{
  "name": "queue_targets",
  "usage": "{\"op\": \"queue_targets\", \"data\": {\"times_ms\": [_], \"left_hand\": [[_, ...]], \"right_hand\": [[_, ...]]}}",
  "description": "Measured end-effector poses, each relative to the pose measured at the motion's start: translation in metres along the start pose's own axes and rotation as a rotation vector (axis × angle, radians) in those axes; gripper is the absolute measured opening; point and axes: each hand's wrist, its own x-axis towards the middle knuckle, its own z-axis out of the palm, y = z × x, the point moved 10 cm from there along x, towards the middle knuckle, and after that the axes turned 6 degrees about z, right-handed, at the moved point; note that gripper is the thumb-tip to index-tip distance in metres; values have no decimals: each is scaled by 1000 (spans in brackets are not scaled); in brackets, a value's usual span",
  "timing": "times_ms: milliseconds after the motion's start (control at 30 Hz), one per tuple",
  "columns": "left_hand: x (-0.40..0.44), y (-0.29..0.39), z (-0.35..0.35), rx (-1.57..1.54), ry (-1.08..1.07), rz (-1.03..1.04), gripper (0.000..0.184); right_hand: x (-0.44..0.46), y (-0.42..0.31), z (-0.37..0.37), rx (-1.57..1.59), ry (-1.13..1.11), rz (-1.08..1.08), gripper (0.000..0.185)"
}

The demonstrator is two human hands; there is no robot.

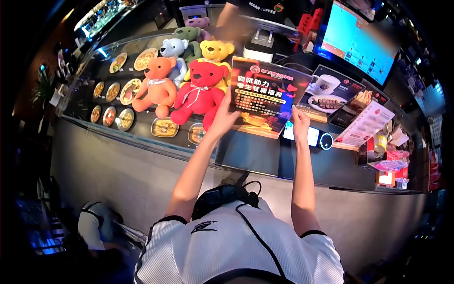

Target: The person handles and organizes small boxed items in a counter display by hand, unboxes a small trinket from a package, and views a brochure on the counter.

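A dark Maan Coffee sign board (264, 97) with white and yellow Chinese lettering and a wooden-looking bottom edge stands tilted back over the counter between my hands. My left hand (225, 115) grips its left edge, thumb toward the front and fingers along the side. On the right edge, my right hand (301, 124) is closed with thumb and bent fingers pinching the board. Just left of my left hand sits a red teddy bear (201, 90) with a ribbon. Below my right hand lies a small device with a lit screen (302, 135).
An orange bear (158, 85), a yellow bear (216, 51) and other bears sit on the glass display case (137, 137) with food plates. Right are a coffee-and-steak sign (328, 90), a price card (366, 124) and a monitor (357, 42). A person in black (257, 12) stands behind the counter.
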Motion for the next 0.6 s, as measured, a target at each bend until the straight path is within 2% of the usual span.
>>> {"op": "queue_targets", "data": {"times_ms": [233,267,300,333,400,433,467,533,600], "left_hand": [[-6,-4,1,-5,-4,10,84],[-11,-6,-1,65,8,2,84],[-20,-8,-4,134,51,48,83],[-29,7,-5,148,67,58,83],[-55,32,-16,194,89,44,80],[-72,35,-27,221,97,21,77],[-88,33,-41,182,119,-7,72],[-123,20,-79,136,199,-89,61],[-159,0,-120,117,354,-186,45]], "right_hand": [[-10,-17,-2,-150,138,-35,30],[-5,-9,-9,-347,166,-37,26],[-9,-11,-9,-291,223,-23,22],[-16,-6,-14,-108,311,-71,25],[-42,-16,-8,27,301,-65,57],[-61,-21,-12,-50,372,-50,63],[-83,-32,-9,-71,394,-27,61],[-117,-26,-10,-6,445,-159,56],[-146,-9,-4,-17,486,8,39]]}}
